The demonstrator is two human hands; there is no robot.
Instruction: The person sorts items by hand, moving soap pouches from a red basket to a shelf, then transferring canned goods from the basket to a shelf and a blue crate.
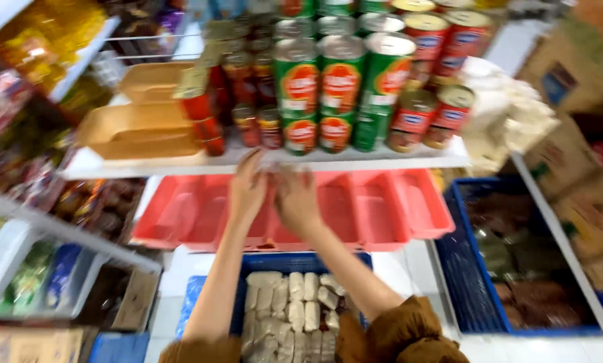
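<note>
Cans (300, 134) at twelve o'clock are reached for — left hand (247, 190) and right hand (296, 199) spread open, nothing gripped; a low, two-sided hold is advised.

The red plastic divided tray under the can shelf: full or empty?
Empty: the red plastic divided tray shows bare compartments around both hands.

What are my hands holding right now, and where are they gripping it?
Nothing visible. Both the left hand and right hand reach empty toward the white shelf edge below the green cans, above the red tray.
</note>
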